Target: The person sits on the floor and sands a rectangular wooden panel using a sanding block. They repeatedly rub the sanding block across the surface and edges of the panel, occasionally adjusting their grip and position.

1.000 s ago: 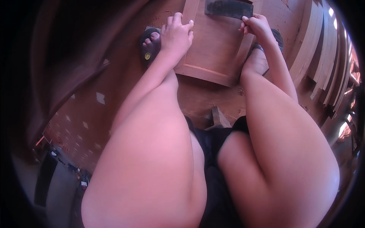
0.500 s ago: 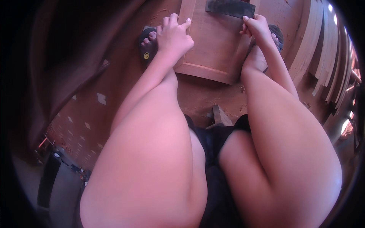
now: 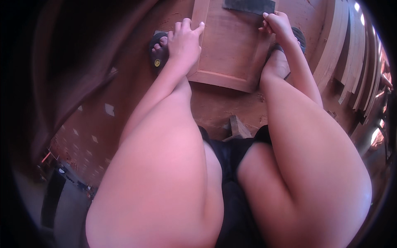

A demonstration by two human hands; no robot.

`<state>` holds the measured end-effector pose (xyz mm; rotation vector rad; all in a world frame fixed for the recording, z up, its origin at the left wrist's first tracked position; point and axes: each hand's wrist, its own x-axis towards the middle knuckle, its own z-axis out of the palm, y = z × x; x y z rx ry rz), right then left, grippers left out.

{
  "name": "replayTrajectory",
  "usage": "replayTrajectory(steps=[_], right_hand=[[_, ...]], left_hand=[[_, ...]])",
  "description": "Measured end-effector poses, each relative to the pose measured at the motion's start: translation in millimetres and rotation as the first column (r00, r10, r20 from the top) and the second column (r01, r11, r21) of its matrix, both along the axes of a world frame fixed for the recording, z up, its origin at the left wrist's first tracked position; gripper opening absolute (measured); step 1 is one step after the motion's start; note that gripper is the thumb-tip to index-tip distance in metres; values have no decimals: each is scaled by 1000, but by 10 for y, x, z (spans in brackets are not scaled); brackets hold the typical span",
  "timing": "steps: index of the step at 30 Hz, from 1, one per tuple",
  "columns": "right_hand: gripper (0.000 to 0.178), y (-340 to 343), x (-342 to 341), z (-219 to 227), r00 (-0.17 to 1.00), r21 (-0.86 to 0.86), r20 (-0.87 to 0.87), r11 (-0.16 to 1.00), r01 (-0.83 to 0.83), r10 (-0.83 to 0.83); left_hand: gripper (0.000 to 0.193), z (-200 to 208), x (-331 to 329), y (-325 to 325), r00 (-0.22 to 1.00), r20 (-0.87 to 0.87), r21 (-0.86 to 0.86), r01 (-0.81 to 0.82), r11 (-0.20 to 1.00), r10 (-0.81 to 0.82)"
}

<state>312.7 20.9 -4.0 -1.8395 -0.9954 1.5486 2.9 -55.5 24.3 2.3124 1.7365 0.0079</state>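
Observation:
A framed wooden panel point(image 3: 229, 41) lies flat on the ground between my feet. On its far part rests a dark, flat rectangular strip point(image 3: 248, 5), whose exact kind I cannot make out. My right hand point(image 3: 279, 25) pinches the strip's right end between thumb and fingers. Over the panel's left frame edge, beside my left foot, is my left hand point(image 3: 184, 43). Its fingers are apart and it holds nothing; whether it presses on the frame is hard to see.
Several long wooden boards point(image 3: 345, 49) are stacked at the right. My sandalled feet point(image 3: 158, 51) flank the panel. A small wood block point(image 3: 240, 127) lies on the ground nearer me. Dark cloth point(image 3: 78, 62) hangs at the upper left.
The dark strip and my right hand have shifted slightly up and to the left. My left hand has moved a little left and down, its thumb now less far over the panel.

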Motion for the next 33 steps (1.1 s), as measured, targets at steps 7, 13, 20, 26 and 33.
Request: replayTrajectory(steps=[7,13,20,26,33], right_hand=[[20,-10,-342,4,992,-58,108,997,-55,61],[20,-111,-562,279,975,-117,169,985,-127,146],[21,-183,-528,83,930,-109,292,974,-199,223],[28,63,-125,57,969,-45,214,992,-117,124],[43,261,-148,70,992,36,63,994,-107,105]], left_hand=[[61,-21,-34,-62,1000,-17,-15,-9,1000,9],[64,-32,-77,-115,999,-54,-41,-7,999,5],[62,-2,-109,-100,999,-53,-57,-4,998,1],[55,-9,-95,-116,999,-37,-16,29,999,-29],[53,-39,-51,-102,1000,-14,4,18,1000,-18]])
